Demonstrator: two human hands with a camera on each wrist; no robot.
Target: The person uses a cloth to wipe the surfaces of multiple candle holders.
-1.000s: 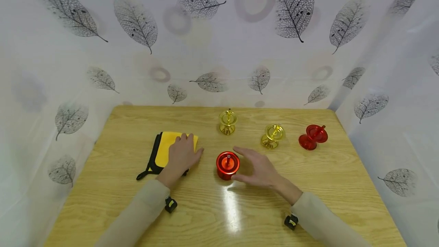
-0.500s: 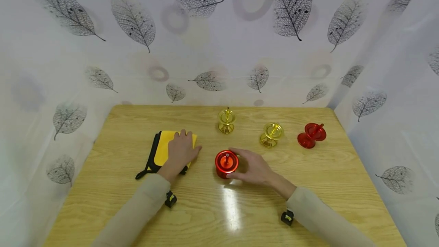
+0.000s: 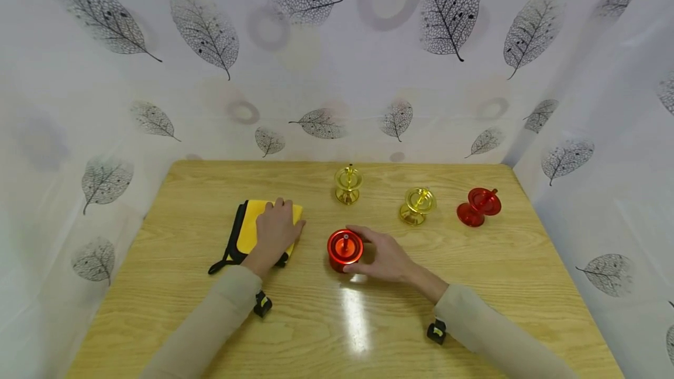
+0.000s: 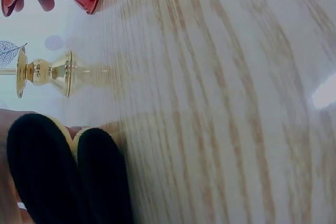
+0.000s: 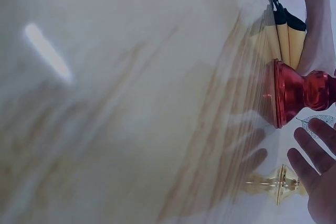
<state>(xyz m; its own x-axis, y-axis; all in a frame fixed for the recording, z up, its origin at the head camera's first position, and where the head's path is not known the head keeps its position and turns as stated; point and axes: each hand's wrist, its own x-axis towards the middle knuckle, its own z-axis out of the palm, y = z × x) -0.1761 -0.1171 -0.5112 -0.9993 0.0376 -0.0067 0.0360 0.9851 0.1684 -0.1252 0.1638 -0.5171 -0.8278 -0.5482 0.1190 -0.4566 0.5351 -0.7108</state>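
Note:
A red metal candle holder (image 3: pixel 345 250) with a spike in its dish stands upright mid-table. My right hand (image 3: pixel 387 259) holds its upper dish between thumb and forefinger, coming from the right. The holder's stem and base (image 5: pixel 296 93) show in the right wrist view, where the dish is cut off and the other fingers (image 5: pixel 315 150) stay apart from it. My left hand (image 3: pixel 274 230) rests on a folded yellow and black cloth (image 3: pixel 251 224), thumb out by its right edge. The cloth's rounded dark folds (image 4: pixel 68 171) fill the left wrist view's lower corner.
Two gold candle holders stand behind, one near the back edge (image 3: pixel 348 186) and one farther right (image 3: pixel 418 206). Another red candle holder (image 3: pixel 478 207) stands at the right. A leaf-printed white sheet (image 3: pixel 326 75) hangs round the wooden table (image 3: pixel 174 309).
My right hand's thumb and forefinger have closed on the red candle holder's dish, and it has shifted slightly left. My left thumb has drawn nearer the cloth, which lies still.

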